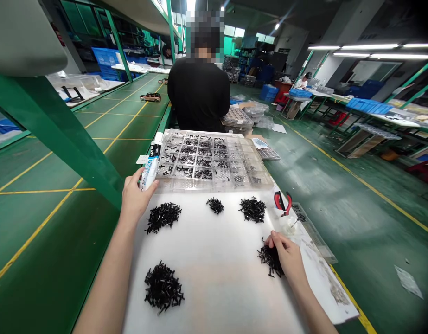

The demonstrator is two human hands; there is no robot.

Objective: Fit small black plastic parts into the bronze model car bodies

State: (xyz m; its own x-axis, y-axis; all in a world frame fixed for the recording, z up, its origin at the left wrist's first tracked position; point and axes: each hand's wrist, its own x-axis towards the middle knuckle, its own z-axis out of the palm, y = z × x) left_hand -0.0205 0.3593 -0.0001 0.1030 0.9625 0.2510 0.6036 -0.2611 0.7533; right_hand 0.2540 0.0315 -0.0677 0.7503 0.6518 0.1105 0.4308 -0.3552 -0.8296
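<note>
My left hand is wrapped around the lower part of a white and blue tube with a black band, at the left corner of a clear compartment tray. Over a pile of small black parts on the right of the white board, my right hand has thumb and fingers pinched together. Whatever lies between those fingertips is hidden. More piles of similar parts lie on the board, among them a large near-left one and a small one. Several tray compartments hold such black pieces.
Red-handled pliers lie right of the board, near a small clear container. A green post and a green belt with yellow lines run along the left. A person in black sits ahead, facing away.
</note>
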